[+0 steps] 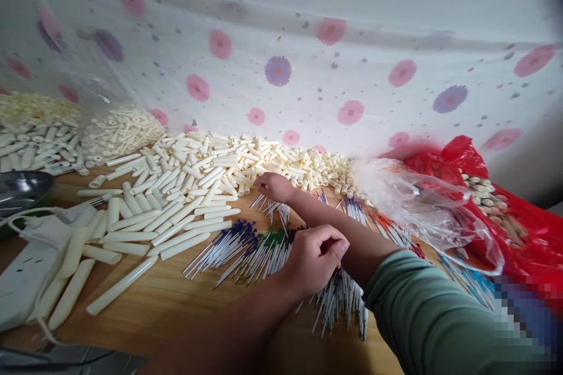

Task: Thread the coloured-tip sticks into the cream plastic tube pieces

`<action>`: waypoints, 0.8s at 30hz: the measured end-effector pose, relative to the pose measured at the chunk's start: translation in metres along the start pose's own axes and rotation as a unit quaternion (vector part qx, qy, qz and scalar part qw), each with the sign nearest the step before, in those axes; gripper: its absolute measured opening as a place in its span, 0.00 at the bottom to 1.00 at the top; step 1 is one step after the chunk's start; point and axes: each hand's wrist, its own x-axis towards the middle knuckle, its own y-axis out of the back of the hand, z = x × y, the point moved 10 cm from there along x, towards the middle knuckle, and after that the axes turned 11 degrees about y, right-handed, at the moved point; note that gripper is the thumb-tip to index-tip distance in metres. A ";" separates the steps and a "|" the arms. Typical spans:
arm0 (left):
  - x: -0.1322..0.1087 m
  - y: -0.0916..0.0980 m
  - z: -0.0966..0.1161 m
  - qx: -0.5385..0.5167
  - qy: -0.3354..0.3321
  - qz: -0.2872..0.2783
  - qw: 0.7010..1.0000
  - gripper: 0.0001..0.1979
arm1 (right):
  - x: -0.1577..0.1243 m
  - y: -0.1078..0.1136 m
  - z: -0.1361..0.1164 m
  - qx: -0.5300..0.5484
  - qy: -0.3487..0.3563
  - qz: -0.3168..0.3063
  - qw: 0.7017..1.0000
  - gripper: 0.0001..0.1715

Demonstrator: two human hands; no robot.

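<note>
My right hand (275,187) reaches out at the edge of a heap of cream pen barrels (211,176). Its fingers are curled down, and what they hold, if anything, is hidden. Closer to me, my left hand (314,261) is closed, thumb against the bent forefinger; I cannot make out anything in it. It hovers over thin pen refills with coloured ends: a blue-ended bunch (229,246), a green-ended bunch (272,252) and a grey-white bunch (341,302). My right forearm passes behind the left hand, over part of the refills.
Small slotted cream parts (321,170) lie behind my right arm. To the right are a clear plastic bag (409,199), a red bag (523,211) and blue-ended refills (468,278). A white power strip (30,269) and metal bowl (24,190) stand left. A flowered sheet (281,105) hangs behind.
</note>
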 end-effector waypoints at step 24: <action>-0.021 0.049 0.026 0.066 -0.121 0.213 0.967 0.07 | 0.003 -0.001 -0.078 0.037 0.073 -0.027 0.996 0.06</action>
